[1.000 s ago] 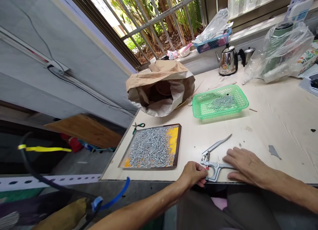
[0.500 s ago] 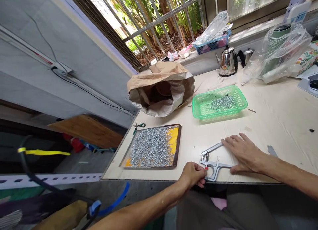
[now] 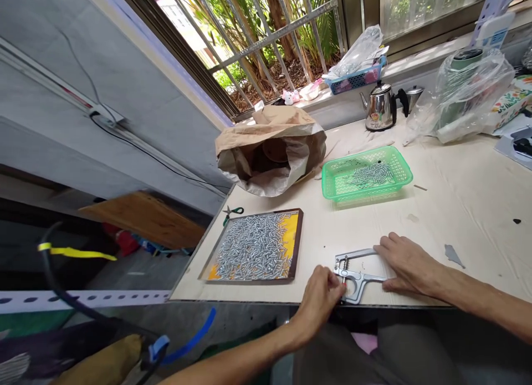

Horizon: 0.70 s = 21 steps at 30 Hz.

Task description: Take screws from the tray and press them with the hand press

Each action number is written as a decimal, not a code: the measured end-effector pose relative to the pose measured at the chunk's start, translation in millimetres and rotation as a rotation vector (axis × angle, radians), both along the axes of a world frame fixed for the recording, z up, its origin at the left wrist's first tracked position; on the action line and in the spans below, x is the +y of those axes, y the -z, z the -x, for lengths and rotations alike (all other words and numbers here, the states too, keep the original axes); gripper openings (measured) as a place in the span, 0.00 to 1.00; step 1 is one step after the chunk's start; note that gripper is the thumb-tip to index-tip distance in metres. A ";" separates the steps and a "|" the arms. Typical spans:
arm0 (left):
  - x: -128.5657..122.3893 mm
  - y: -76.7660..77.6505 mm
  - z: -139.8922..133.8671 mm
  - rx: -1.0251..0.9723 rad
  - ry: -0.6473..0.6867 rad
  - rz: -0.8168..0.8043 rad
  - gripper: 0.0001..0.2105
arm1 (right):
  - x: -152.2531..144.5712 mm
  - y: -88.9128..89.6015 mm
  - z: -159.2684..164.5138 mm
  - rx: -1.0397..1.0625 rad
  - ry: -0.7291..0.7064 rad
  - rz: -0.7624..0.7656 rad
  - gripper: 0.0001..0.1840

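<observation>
A silver hand-squeeze plier (image 3: 361,278) with two long handles and a small spring lies at the table's front edge. My right hand (image 3: 409,263) is wrapped around the handle ends, fingers on the upper handle and thumb by the lower one. At the plier's jaw end, my left hand (image 3: 322,293) has its thumb and fingers pinched together; whatever they hold there is too small and covered to make out. To the left, a shallow tray (image 3: 297,246) with a yellow bottom carries a dense layer of small silver screw-like pieces (image 3: 253,246).
Behind the plier stands a green perforated basket (image 3: 328,185) with similar metal pieces. An open brown paper bag (image 3: 270,135) sits at the back left, near green-handled scissors (image 3: 233,210). A metal kettle (image 3: 380,108) and a plastic-wrapped green container (image 3: 467,91) are further back.
My right hand has squeezed the plier's handles a little closer together. My left hand has shifted slightly at the jaw end, its back now raised more.
</observation>
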<state>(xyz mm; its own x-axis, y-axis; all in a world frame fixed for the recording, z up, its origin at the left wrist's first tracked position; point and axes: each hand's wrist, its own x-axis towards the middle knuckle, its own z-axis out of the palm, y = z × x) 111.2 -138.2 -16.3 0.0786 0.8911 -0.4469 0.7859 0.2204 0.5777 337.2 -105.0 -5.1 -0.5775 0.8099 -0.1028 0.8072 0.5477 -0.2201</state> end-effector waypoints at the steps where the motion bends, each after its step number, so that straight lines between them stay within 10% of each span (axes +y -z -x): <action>1: -1.3 0.9 -1.7 0.028 0.103 -0.181 0.04 | -1.2 -0.6 0.5 0.007 0.009 0.005 0.22; 5: 11.1 7.2 -22.3 0.063 0.537 -0.538 0.28 | -3.6 -2.3 1.4 0.035 0.022 0.004 0.25; 10: 40.9 5.2 -44.3 0.183 0.844 -0.461 0.35 | -4.7 -3.8 -6.5 0.039 0.029 0.051 0.34; 17: 35.6 3.5 -49.5 0.284 0.820 -0.444 0.11 | -18.1 13.4 -9.2 0.061 0.002 -0.120 0.04; 21: 38.1 3.8 -54.7 0.294 0.774 -0.441 0.04 | -20.5 17.0 -4.9 0.057 -0.003 -0.211 0.13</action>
<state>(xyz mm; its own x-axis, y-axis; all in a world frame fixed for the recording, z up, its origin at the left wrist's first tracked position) 165.9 -100.1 -20.1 0.6578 0.7320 -0.1775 0.7503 -0.6162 0.2395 342.1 -125.5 -22.1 -0.5802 0.8082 0.1014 0.7949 0.5890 -0.1456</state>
